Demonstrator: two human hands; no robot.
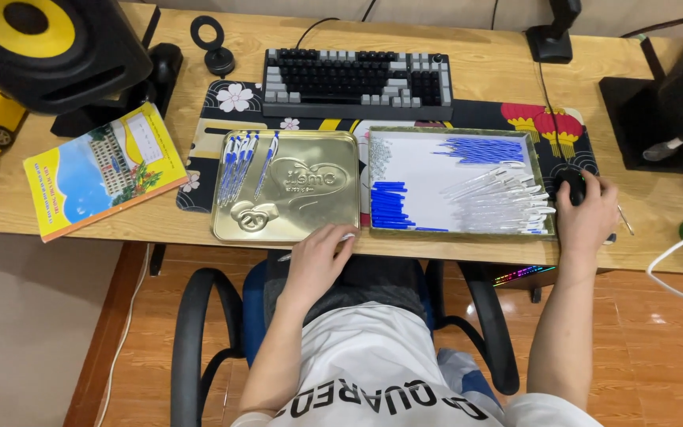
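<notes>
Your left hand (319, 255) curls around a slim pen (315, 247) at the surface's near edge, just in front of the gold tin lid (310, 198); it looks light, stiff and slick, so pinch mid-barrel; your right hand (586, 217) lies cupped over the black mouse (572, 186).

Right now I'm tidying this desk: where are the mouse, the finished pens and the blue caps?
mouse (572, 187), head view, bare top.
finished pens (240, 163), head view, middle of row.
blue caps (390, 205), head view, pile centre.
</notes>
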